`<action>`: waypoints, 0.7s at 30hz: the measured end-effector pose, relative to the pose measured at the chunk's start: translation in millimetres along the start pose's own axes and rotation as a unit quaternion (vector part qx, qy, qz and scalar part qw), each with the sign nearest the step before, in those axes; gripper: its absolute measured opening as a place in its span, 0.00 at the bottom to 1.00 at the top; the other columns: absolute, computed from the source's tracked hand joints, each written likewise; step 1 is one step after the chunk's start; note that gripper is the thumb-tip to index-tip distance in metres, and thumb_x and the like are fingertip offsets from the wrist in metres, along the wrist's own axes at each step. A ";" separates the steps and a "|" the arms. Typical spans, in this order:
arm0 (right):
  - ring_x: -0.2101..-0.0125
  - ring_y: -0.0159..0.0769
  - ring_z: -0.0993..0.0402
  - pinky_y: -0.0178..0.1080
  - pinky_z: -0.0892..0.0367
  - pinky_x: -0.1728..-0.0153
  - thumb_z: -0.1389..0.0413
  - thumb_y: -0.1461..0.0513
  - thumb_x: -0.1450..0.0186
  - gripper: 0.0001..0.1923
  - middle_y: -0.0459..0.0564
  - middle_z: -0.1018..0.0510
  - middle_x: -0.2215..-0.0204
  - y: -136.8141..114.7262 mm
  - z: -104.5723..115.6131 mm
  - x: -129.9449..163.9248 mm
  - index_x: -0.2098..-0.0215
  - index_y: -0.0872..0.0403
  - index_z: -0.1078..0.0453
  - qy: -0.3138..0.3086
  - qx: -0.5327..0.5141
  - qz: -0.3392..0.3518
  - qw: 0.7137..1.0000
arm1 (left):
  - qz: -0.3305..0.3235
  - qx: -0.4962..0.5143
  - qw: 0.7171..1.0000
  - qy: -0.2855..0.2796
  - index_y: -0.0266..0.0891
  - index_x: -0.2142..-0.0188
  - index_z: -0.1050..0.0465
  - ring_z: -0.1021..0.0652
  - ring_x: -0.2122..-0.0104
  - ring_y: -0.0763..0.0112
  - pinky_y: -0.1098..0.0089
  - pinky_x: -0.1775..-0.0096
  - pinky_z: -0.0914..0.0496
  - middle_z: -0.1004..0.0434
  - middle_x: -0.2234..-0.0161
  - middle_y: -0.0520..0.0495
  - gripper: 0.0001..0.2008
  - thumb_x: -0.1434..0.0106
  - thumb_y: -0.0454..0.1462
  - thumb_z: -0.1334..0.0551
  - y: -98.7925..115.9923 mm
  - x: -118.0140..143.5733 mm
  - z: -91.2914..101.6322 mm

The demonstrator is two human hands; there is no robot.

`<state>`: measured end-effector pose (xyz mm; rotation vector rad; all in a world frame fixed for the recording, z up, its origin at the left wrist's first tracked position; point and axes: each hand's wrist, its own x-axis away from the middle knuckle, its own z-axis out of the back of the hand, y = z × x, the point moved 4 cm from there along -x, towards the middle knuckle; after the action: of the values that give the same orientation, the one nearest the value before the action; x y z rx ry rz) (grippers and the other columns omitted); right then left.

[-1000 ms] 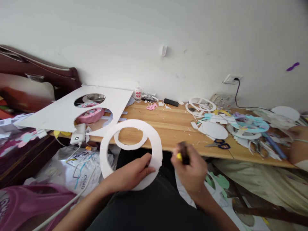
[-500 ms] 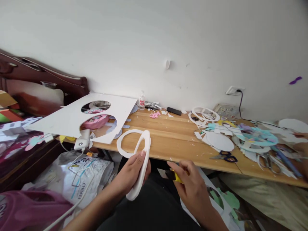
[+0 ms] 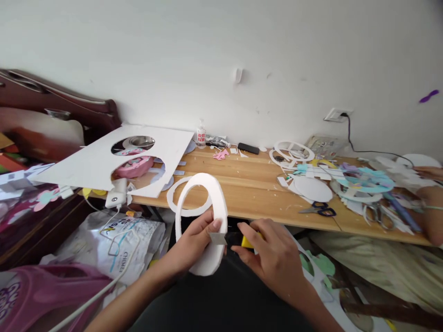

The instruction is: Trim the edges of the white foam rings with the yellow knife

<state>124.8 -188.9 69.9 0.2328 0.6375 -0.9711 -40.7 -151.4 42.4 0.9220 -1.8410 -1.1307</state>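
My left hand (image 3: 199, 237) grips a thick white foam ring (image 3: 219, 203) by its near side, holding it tilted over my lap. In my right hand (image 3: 272, 249) is a yellow and black utility knife (image 3: 247, 240), fingers closed round its handle. Its broad blade (image 3: 218, 238) lies across the ring's edge, close beside my left thumb. Behind the held ring, a second white ring (image 3: 172, 193) lies at the front edge of the wooden table (image 3: 242, 193).
A white foam sheet (image 3: 79, 159) with round cutouts overhangs the table's left. Dark-handled scissors (image 3: 320, 210), white discs (image 3: 313, 188) and coloured scraps lie to the right. Another person's arm (image 3: 432, 214) is at the far right. A bottle (image 3: 201, 134) stands by the wall.
My left hand has turned the ring so its opening shows more. My right hand has brought the knife leftward, and its blade now meets the ring.
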 end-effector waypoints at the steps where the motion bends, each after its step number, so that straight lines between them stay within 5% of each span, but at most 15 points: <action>1: 0.68 0.38 0.34 0.40 0.42 0.65 0.48 0.51 0.30 0.16 0.51 0.28 0.69 0.1 0.6 0.8 0.54 0.54 0.29 0.001 0.000 0.000 1.000 | 0.004 0.003 1.000 -0.010 0.40 0.64 0.30 0.31 0.82 0.74 0.75 0.79 0.39 0.29 0.80 0.53 0.20 0.38 0.55 0.39 -2.0 -0.3 -0.5; 21: 0.68 0.38 0.32 0.40 0.41 0.62 0.45 0.56 0.31 0.13 0.49 0.26 0.71 6.6 6.9 4.0 0.53 0.54 0.28 0.029 0.014 -0.034 0.999 | -0.071 -0.138 0.987 0.030 0.40 0.66 0.35 0.36 0.83 0.77 0.76 0.80 0.41 0.36 0.82 0.57 0.20 0.32 0.54 0.47 -10.9 -0.2 5.7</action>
<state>134.6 -191.1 72.3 0.2663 0.6884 -1.0423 -43.7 -152.8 30.5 0.9238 -1.5408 -1.3902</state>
